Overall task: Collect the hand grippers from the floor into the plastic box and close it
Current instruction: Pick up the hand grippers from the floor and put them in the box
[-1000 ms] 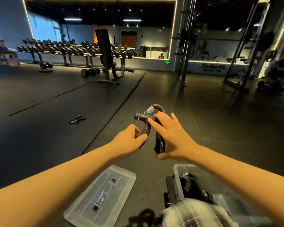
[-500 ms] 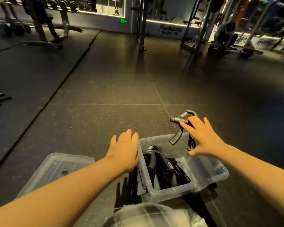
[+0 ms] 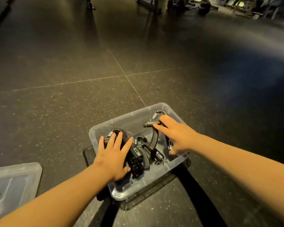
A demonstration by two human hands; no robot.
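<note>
- As you lean over the clear plastic box (image 3: 131,114), it sits open-topped on the dark speckled rubber floor (image 3: 72,63), right in front of you.
- Your right hand (image 3: 175,133) is over the far right corner, laid across a black hand gripper with a coiled steel spring (image 3: 152,123).
- That gripper is inside the walls, and its curved handle reaches down toward the bottom of the box.
- Your fingers lie straight along its crossbar and the thumb points at the near wall. The palm hides the other handle, so I cannot tell whether you clamp it or merely rest on it.
- Your left hand (image 3: 115,154) is flat, with fingers spread apart. It presses on the pile of black hand grippers (image 3: 138,159) in the left half of the box and holds nothing.
- The step in hand, as I read it, is setting this one down and packing the heap low.
- The clear plastic lid (image 3: 15,176) lies flat on the floor to your left, well apart from the box and partly out of view.
- This view is too narrow to show whether more grippers lie about, so look round before closing.
- For the next move, draw both hands out and check that no spring or loop stands above the rim.
- The loop near the far wall looks likeliest to foul the lid.
- Then reach left for the lid, square it over the box and press the edges home.
</note>
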